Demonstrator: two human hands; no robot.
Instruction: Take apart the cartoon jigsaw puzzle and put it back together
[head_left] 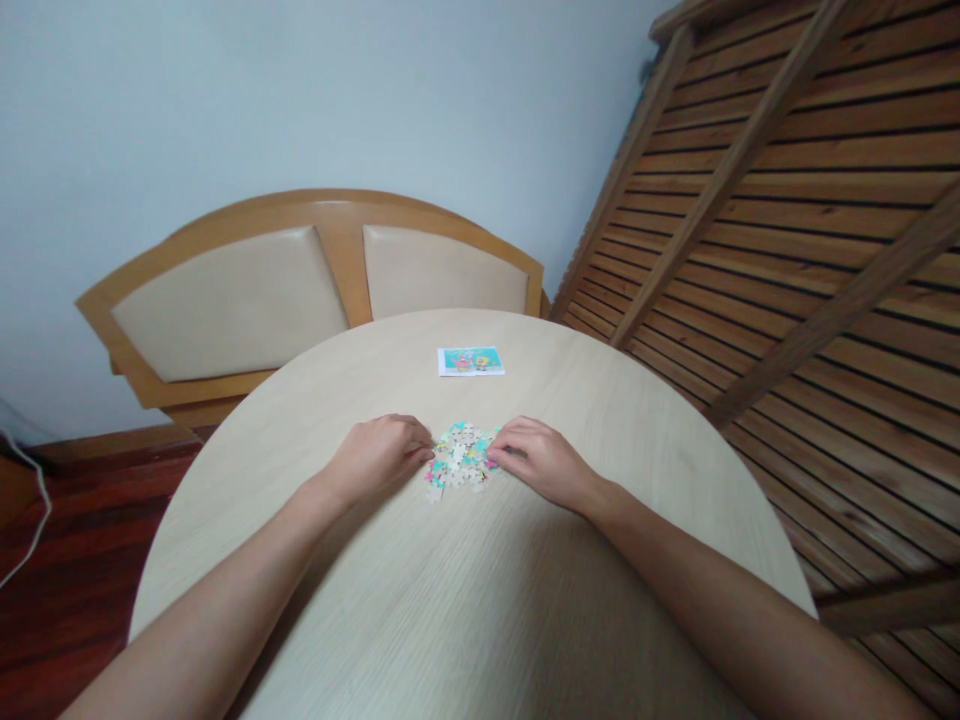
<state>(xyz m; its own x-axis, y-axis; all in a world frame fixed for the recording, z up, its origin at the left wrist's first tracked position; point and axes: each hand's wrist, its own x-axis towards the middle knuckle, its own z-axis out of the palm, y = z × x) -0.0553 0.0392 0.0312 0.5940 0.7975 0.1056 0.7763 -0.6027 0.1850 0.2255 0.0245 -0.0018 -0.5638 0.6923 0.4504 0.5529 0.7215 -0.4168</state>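
Note:
A small heap of jigsaw puzzle pieces point(460, 455) lies on the round table, many showing pale backs, others turquoise, pink or yellow. My left hand point(391, 442) is at the heap's left edge, fingers bent and drawn together; whatever is between the fingertips is hidden. On the opposite edge, my right hand point(534, 457) has thumb and fingers closed in a pinch, with a bit of a pink puzzle piece point(491, 463) showing at the tips. Beyond the heap lies a reference picture card point(472, 361) with cartoon figures on a turquoise ground.
The pale wooden round table point(420, 600) fills the front. Behind it stands a wooden headboard point(341, 215) with cream panels against the wall. A slatted wooden frame point(787, 230) leans at the right. A white cable point(43, 500) hangs at the far left.

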